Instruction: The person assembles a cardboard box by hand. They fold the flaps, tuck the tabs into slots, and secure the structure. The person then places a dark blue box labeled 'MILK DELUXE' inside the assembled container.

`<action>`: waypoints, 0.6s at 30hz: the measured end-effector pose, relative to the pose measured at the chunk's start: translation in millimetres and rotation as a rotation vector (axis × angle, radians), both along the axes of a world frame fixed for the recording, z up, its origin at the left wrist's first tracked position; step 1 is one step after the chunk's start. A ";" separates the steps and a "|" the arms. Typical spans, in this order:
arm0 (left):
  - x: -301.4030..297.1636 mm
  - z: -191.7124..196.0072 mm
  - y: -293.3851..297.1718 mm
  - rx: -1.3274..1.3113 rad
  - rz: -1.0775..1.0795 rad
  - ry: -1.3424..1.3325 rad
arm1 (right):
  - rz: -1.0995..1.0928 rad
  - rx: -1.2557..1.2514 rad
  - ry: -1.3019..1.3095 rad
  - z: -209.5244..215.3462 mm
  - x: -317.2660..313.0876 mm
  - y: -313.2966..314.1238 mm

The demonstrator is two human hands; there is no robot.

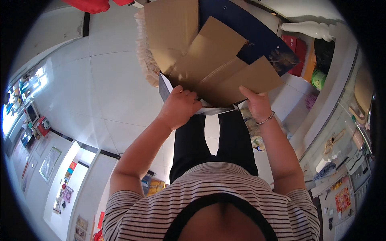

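I hold an open brown cardboard box [209, 64] in front of me, above the white tiled floor. Its flaps spread outward at the top. My left hand [179, 105] is closed on the box's lower left edge, next to a grey flap [164, 86]. My right hand [256, 105] grips the lower right flap, thumb on top, with a thin metal bangle [266, 119] on its wrist. My black trousers and striped shirt fill the lower middle of the view.
A dark blue panel [257, 36] lies behind the box. A cream ruffled item [145, 56] sits left of it. Red boxes [296, 48] and a green object [319, 79] stand at right, beside a glass counter [341, 132]. White floor tiles [108, 80] spread left.
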State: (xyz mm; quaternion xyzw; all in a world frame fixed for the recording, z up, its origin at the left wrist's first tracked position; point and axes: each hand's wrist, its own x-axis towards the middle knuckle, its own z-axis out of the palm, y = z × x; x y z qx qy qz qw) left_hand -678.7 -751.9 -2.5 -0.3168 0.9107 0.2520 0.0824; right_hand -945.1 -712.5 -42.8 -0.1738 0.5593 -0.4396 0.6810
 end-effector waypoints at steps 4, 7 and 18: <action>-3.7 -1.6 8.3 0.029 -0.020 0.011 | 0.088 -0.015 0.236 8.7 26.1 7.1; -9.4 0.7 8.8 0.034 0.002 0.069 | 0.068 -0.070 0.180 16.9 37.6 3.1; 15.3 4.5 4.6 -0.014 0.080 -0.002 | 0.205 0.239 0.149 -12.0 -34.8 7.9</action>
